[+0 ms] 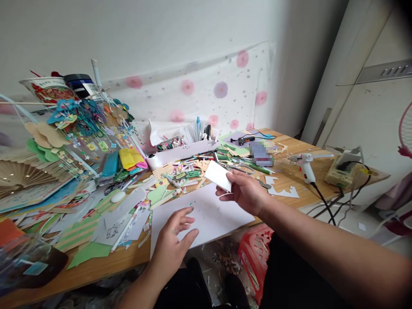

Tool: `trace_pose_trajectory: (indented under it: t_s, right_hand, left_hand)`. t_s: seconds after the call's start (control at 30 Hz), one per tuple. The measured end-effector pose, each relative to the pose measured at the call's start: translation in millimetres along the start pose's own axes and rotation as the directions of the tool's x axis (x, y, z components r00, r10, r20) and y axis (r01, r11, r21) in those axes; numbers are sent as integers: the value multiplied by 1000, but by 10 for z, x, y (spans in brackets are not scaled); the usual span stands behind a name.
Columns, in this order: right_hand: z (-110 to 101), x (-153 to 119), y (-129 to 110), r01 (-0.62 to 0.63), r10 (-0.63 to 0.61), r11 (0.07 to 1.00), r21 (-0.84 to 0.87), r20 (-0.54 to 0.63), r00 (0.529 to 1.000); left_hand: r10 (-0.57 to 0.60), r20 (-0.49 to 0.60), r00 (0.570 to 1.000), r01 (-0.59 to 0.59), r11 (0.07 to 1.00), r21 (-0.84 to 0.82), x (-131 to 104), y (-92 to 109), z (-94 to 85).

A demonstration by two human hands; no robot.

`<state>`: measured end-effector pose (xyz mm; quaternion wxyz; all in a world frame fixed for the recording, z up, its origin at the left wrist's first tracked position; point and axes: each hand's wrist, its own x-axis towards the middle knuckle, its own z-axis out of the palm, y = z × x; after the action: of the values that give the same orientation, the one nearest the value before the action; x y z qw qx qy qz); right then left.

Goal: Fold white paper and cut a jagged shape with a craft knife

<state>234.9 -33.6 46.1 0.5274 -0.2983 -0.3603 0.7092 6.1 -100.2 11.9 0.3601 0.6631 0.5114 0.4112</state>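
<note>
My right hand [246, 189] grips a small white rectangular card [218, 175] between thumb and fingers, raised over the table. Below it lies a large white sheet of paper [206, 214] with a few tiny green bits on it. Over the sheet's front left part is my left hand [177, 234], fingers apart and holding nothing. Behind the card, paper scraps [186, 171] in green and tan are heaped up, with a pair of scissors [240, 168] partly hidden by the card and hand.
A white glue gun [306, 168] stands at the right, its cable trailing off the edge near a power strip [346, 169]. Paper flower hangings [86, 120] dangle at the left. A pen box [183, 150] sits at the back. Under the table is a red basket [254, 253].
</note>
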Motion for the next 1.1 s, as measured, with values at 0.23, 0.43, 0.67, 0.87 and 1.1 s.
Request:
trace_pose_trajectory:
  t_s: [0.23, 0.43, 0.67, 0.87, 1.1]
  right_hand:
    - [283, -136, 216, -79, 55, 986, 150, 153, 987]
    - [216, -83, 165, -42, 10, 976, 215, 147, 989]
    - [-12, 41, 50, 24, -34, 981, 192, 52, 998]
    - [-100, 19, 3, 3, -5, 993, 121, 12, 1000]
    - [-212, 36, 12, 27, -24, 998, 54, -61, 998]
  left_hand:
    - [-88, 24, 996, 91, 927, -363, 275, 231, 651]
    - [-219, -22, 975, 192, 895, -402, 211, 195, 576]
    - [-323, -231, 918, 202, 881, -428, -1, 34, 54]
    - [-336, -436, 835, 129, 889, -439, -196, -133, -476]
    - [-295, -526, 798, 118, 931, -344, -293, -227, -762]
